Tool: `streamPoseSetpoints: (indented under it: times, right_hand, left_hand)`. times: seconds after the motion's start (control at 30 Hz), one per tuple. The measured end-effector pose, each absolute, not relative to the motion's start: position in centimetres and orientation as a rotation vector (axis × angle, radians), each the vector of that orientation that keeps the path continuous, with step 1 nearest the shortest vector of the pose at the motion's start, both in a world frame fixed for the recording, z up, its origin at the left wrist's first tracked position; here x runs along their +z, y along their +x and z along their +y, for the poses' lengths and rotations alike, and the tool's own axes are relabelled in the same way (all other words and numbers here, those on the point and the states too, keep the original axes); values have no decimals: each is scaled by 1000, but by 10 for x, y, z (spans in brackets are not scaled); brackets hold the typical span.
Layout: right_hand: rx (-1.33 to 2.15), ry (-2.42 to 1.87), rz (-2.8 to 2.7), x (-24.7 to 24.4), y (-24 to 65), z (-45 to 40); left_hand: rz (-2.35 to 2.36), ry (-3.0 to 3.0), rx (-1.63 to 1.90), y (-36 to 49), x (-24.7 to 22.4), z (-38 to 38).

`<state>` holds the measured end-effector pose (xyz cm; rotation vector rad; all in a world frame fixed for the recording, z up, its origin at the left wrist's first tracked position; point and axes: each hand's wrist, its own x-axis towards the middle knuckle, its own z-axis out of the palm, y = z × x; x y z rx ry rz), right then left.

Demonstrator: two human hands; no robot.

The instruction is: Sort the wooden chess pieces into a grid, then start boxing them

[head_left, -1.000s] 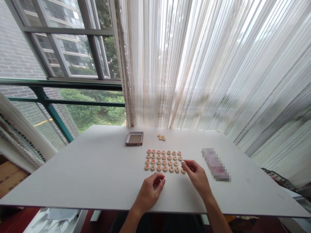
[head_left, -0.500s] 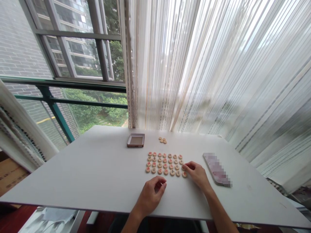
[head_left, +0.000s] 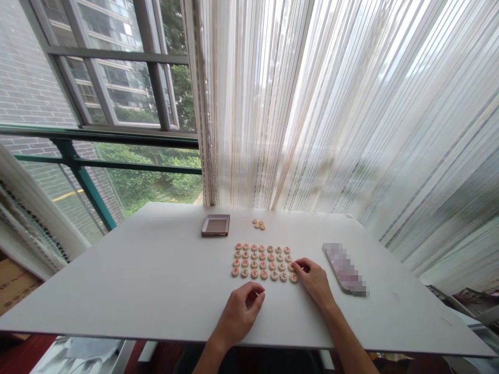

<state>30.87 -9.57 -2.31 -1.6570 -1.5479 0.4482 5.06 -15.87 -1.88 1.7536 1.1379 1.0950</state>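
Note:
Round wooden Chinese chess pieces [head_left: 263, 265] with red or black characters lie in rows on the white table [head_left: 136, 270]. My right hand [head_left: 314, 280] is at the right end of the third row, its thumb and fingertips closed on a chess piece [head_left: 291, 267] that they partly cover. Just in front of the nearest row rests my left hand [head_left: 239, 311]. Its fingers are curled, with thumb and index tips close together and no piece visible in them.
Several face-down pieces [head_left: 259, 225] lie in a loose cluster behind the rows. A shallow open box [head_left: 215, 225] sits at the back left of them. To the right lies a flat, partly pixelated object [head_left: 343, 270]. Sheer curtains [head_left: 249, 104] hang along the table's back edge.
The whole view has shifted slightly, so everything appears a little further left. My right hand stays at the same piece, and my left hand keeps its curled pose.

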Motion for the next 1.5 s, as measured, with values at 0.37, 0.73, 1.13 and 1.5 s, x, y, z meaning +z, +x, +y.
streamPoseSetpoints:
  times: [0.37,0.73,1.13,1.5]
  right_hand:
    - [431,-1647,-1528,-23,306,-100]
    - [519,-1535,-1678,-30,322,-115]
    - [466,-1499,-1659,-32,317,-115]
    - [572,-1501,-1541,-16,319,-103]
  left_hand:
    - [1134,1757,1060,50,-19,-159]
    - [1146,1761,1068,51,-20,-159]
    - [1167,1766,1038,50,-19,-159]
    - [990,1619,1057,42,-1,-141]
